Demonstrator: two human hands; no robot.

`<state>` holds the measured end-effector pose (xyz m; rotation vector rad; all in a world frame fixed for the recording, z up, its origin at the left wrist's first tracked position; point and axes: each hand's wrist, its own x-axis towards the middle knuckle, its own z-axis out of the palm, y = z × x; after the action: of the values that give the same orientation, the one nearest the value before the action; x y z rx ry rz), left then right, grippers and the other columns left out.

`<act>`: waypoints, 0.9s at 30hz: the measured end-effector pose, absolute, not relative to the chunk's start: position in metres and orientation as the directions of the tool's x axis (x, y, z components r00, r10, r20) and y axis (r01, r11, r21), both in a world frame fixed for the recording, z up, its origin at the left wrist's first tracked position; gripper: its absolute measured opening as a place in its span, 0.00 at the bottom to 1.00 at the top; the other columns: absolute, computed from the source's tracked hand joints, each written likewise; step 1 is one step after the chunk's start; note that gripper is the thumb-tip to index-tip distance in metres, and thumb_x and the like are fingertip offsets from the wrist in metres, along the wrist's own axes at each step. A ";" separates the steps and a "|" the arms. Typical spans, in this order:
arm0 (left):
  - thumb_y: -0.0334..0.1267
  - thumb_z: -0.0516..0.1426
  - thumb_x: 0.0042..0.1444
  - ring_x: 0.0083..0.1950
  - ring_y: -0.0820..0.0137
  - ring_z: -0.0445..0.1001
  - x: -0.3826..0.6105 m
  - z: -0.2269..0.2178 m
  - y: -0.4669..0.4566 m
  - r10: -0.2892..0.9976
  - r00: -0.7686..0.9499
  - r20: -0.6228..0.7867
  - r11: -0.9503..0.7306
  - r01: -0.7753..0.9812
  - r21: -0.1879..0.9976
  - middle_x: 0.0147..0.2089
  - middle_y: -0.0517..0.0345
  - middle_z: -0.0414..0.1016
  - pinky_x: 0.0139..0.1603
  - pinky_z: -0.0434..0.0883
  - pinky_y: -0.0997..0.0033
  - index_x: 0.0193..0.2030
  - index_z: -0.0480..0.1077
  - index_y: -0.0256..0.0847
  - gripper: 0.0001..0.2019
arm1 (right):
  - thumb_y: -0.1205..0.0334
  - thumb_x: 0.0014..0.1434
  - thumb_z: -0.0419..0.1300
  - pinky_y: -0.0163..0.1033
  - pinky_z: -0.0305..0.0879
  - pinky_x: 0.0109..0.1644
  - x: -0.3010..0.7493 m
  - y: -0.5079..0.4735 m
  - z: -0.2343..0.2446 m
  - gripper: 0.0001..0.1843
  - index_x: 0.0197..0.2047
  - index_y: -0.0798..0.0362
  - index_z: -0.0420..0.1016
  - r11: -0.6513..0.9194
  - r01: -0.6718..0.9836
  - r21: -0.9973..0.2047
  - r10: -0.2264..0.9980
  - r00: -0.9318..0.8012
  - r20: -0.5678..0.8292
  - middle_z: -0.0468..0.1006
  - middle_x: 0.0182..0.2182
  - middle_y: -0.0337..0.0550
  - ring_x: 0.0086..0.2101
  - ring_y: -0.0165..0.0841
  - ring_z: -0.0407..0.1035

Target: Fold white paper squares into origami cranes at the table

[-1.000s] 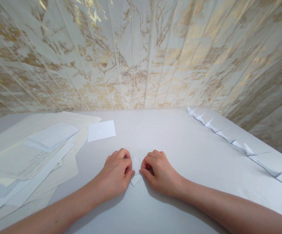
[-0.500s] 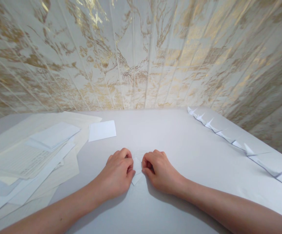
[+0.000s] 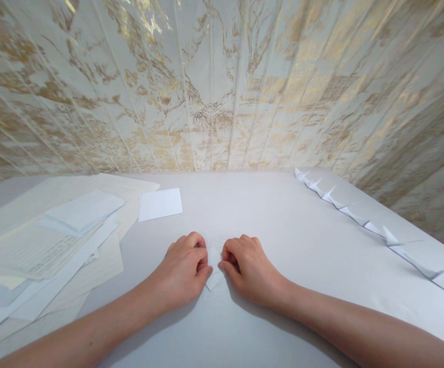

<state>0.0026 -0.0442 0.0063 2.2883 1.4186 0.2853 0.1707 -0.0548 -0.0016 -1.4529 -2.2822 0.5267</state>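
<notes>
A small piece of folded white paper (image 3: 213, 278) lies at the middle of the table, between my two hands. My left hand (image 3: 186, 268) is closed at the paper's left edge, thumb and fingers pinched on it. On the opposite edge my right hand (image 3: 249, 268) pinches the paper in the same way, its fingers curled. Both hands rest low on the tabletop. The fingers cover much of the paper, so its full folded shape is hidden; a pointed lower corner shows.
Along the table's right edge stands a row of several folded white paper cranes (image 3: 330, 197). Loose sheets and a stack of white paper (image 3: 86, 209) spread over the left side. A single white sheet (image 3: 160, 204) lies beyond my left hand. A gold-patterned curtain (image 3: 214, 92) hangs behind the table (image 3: 268, 204).
My right hand has shifted slightly left, narrowing the gap between my hands. The folded paper stays between them, and the view has moved very slightly.
</notes>
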 end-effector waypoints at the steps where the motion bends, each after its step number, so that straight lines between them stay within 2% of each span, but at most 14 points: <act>1: 0.33 0.52 0.50 0.39 0.67 0.65 0.001 0.007 -0.044 0.888 0.456 -0.063 -0.377 0.799 0.468 0.38 0.56 0.65 0.42 0.61 0.64 0.20 0.64 0.38 0.09 | 0.69 0.52 0.58 0.37 0.49 0.37 0.171 -0.055 -0.002 0.04 0.28 0.54 0.66 0.398 0.770 -0.498 0.911 -0.397 0.115 0.70 0.25 0.37 0.31 0.31 0.60; 8: 0.35 0.53 0.49 0.42 0.66 0.64 -0.005 0.010 -0.042 0.880 0.456 -0.133 -0.334 0.793 0.510 0.42 0.56 0.65 0.45 0.61 0.63 0.20 0.68 0.38 0.09 | 0.68 0.52 0.58 0.37 0.48 0.37 0.171 -0.053 -0.002 0.04 0.28 0.54 0.66 0.406 0.772 -0.489 0.906 -0.409 0.109 0.70 0.25 0.37 0.32 0.30 0.60; 14: 0.31 0.53 0.45 0.42 0.65 0.64 -0.003 0.007 -0.045 0.893 0.440 -0.096 -0.347 0.808 0.476 0.43 0.54 0.64 0.43 0.61 0.63 0.18 0.65 0.37 0.08 | 0.68 0.52 0.59 0.37 0.48 0.38 0.171 -0.053 -0.002 0.04 0.28 0.54 0.66 0.412 0.776 -0.478 0.905 -0.412 0.110 0.70 0.25 0.37 0.32 0.30 0.60; 18: 0.28 0.53 0.41 0.42 0.66 0.64 -0.011 0.012 -0.042 0.857 0.495 -0.141 -0.367 0.779 0.508 0.44 0.55 0.63 0.42 0.62 0.65 0.16 0.61 0.37 0.07 | 0.69 0.52 0.58 0.37 0.48 0.38 0.171 -0.054 -0.001 0.04 0.28 0.54 0.66 0.414 0.776 -0.476 0.903 -0.416 0.108 0.70 0.26 0.37 0.32 0.31 0.60; 20: 0.30 0.55 0.40 0.40 0.68 0.64 -0.012 0.015 -0.037 0.830 0.528 -0.180 -0.356 0.749 0.559 0.42 0.57 0.64 0.40 0.63 0.68 0.18 0.62 0.38 0.05 | 0.69 0.52 0.58 0.37 0.48 0.38 0.170 -0.054 0.000 0.04 0.28 0.55 0.66 0.415 0.776 -0.475 0.903 -0.417 0.107 0.70 0.26 0.38 0.32 0.31 0.60; 22: 0.36 0.57 0.42 0.38 0.68 0.64 -0.010 0.016 -0.034 0.833 0.521 -0.186 -0.337 0.744 0.577 0.37 0.58 0.65 0.38 0.63 0.68 0.22 0.63 0.39 0.06 | 0.70 0.52 0.57 0.37 0.48 0.37 0.170 -0.054 0.001 0.04 0.28 0.55 0.65 0.414 0.776 -0.476 0.903 -0.417 0.106 0.70 0.26 0.39 0.32 0.31 0.60; 24: 0.42 0.55 0.47 0.34 0.69 0.63 -0.004 0.013 -0.035 0.900 0.421 -0.115 -0.305 0.795 0.525 0.30 0.59 0.64 0.36 0.62 0.68 0.22 0.61 0.40 0.10 | 0.70 0.52 0.57 0.37 0.48 0.36 0.171 -0.054 0.001 0.04 0.28 0.55 0.65 0.415 0.777 -0.474 0.902 -0.419 0.104 0.70 0.26 0.39 0.32 0.31 0.60; 27: 0.46 0.54 0.49 0.37 0.65 0.63 0.005 0.006 -0.040 0.925 0.379 0.008 -0.350 0.847 0.400 0.33 0.57 0.65 0.37 0.60 0.65 0.26 0.62 0.40 0.12 | 0.70 0.52 0.56 0.37 0.48 0.36 0.171 -0.054 -0.001 0.04 0.28 0.55 0.65 0.426 0.777 -0.462 0.898 -0.424 0.116 0.69 0.25 0.38 0.31 0.31 0.59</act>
<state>0.0053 -0.0401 0.0055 2.3140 1.5504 0.3339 0.1713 -0.0537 -0.0010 -1.4367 -2.3396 0.4874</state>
